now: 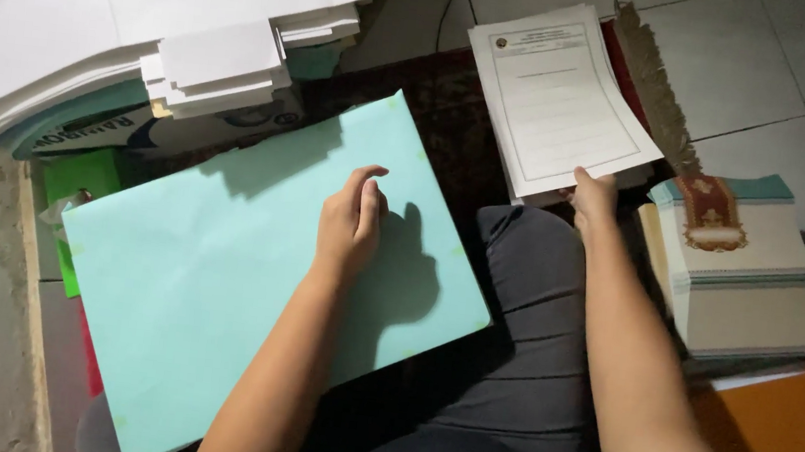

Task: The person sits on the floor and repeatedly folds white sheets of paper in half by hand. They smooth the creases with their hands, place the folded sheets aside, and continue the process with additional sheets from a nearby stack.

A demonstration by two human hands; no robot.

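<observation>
Left hand (351, 223) flat on mint cover sheet (218, 276) over my lap, fingers loosely curled, holding nothing. Right hand (593, 196) fingers pinch top printed sheet (561, 93), edge lifted off its stack on the floor. Cover bare; sheet not yet across

The white paper stacks (96, 14) were cut off by the top edge. The orange folder (788, 446) ran past the right edge. The print on the printed sheet (561, 93) was too small to read.
</observation>
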